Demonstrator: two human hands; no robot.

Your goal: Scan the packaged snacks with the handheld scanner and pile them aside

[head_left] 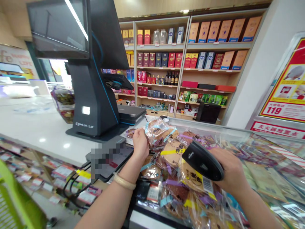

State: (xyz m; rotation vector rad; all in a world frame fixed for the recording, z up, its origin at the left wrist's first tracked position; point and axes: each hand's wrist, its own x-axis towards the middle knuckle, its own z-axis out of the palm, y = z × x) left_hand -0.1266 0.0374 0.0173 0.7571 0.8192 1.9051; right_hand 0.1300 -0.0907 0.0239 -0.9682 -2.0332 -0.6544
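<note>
My left hand [141, 144] is closed on the edge of a clear-wrapped cookie packet [156, 128], lifted at the far side of a heap. Its wrist carries a pale woven band. In my right hand [228, 167] is a black barcode scanner [202, 160], its head pointing left over the pile. Beneath both hands lie several round wrapped cookies [172, 152] with yellow, blue and purple strips. One packet [195, 178] just below the scanner shows a printed barcode. The fingers around the scanner's grip are partly hidden.
A dark checkout terminal [95, 92] stands on the white counter [35, 127] at the left. A card reader [114, 162] with cables sits beside my left forearm. The glass display case [257, 136] holds more packets at right. Shelves of boxes [157, 60] line the back; a green basket [16, 194] is lower left.
</note>
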